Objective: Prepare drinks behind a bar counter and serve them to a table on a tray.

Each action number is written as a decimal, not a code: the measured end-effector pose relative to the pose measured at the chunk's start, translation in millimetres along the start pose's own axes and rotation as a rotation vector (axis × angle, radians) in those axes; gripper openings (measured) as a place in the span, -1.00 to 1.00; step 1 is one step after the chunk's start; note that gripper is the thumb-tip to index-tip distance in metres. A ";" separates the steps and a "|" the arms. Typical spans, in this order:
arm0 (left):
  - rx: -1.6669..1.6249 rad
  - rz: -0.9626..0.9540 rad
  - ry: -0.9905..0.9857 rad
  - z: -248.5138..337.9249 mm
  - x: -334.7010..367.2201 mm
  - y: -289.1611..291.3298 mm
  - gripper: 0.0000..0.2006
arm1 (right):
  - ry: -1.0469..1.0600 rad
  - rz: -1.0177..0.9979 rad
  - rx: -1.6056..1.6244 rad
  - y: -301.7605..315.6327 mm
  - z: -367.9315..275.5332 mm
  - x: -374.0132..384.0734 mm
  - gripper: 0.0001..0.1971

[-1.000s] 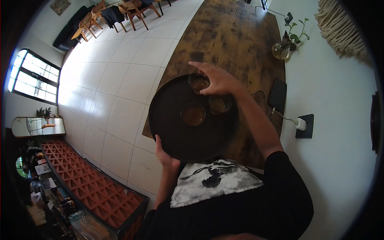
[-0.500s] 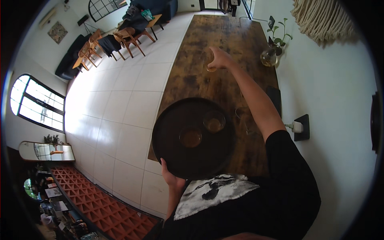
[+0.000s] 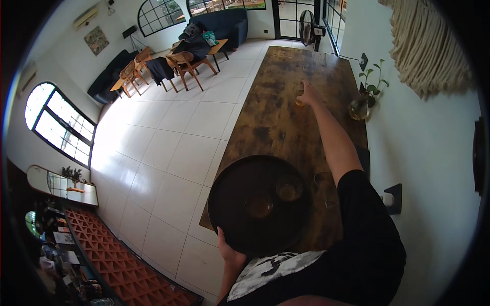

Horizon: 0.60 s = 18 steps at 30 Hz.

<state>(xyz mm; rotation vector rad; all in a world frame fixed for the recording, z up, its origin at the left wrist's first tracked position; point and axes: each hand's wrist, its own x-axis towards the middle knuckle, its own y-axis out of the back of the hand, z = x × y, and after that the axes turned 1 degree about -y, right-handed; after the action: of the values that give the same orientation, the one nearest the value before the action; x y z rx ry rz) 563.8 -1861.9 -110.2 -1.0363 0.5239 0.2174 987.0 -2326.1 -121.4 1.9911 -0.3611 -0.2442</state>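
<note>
My left hand (image 3: 228,248) grips the near rim of a round black tray (image 3: 232,204) and holds it level over the near end of a long brown wooden table (image 3: 286,117). Two glasses of amber drink (image 3: 289,188) (image 3: 259,205) stand on the tray's right half. My right arm reaches far out over the table. My right hand (image 3: 307,95) is closed around a third glass of amber drink (image 3: 298,96), which sits at or just above the tabletop. An empty-looking clear glass (image 3: 322,179) stands on the table to the right of the tray.
A glass vase with a green plant (image 3: 361,104) stands at the table's right edge by the white wall. A floor fan (image 3: 308,23) is beyond the far end. Wooden chairs (image 3: 184,64) and a dark sofa (image 3: 224,23) lie across the white tiled floor. A red lattice shelf (image 3: 117,255) is at lower left.
My right hand lifted a glass off the tray and carried it far forward over the table. The view tilted up, showing more of the room. The tray stayed in my left hand.
</note>
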 end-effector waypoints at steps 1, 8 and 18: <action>0.004 0.010 0.019 -0.1 1.1 -5.1 -0.36 | 0.070 0.024 -0.089 3.3 4.7 3.0 -0.03; -0.054 0.059 0.015 11.0 -0.2 6.7 -0.37 | 0.858 -0.348 0.117 25.8 -140.4 -133.0 -0.20; -0.053 0.007 0.081 2.9 2.2 9.4 -0.34 | 1.129 -0.872 -0.500 87.3 -147.4 -307.1 -0.01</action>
<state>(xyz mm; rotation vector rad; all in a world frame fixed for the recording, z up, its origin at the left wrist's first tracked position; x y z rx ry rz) 562.7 -1854.8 -117.4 -1.0986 0.5974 0.1972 736.0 -2127.6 24.4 1.3836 1.1814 0.2556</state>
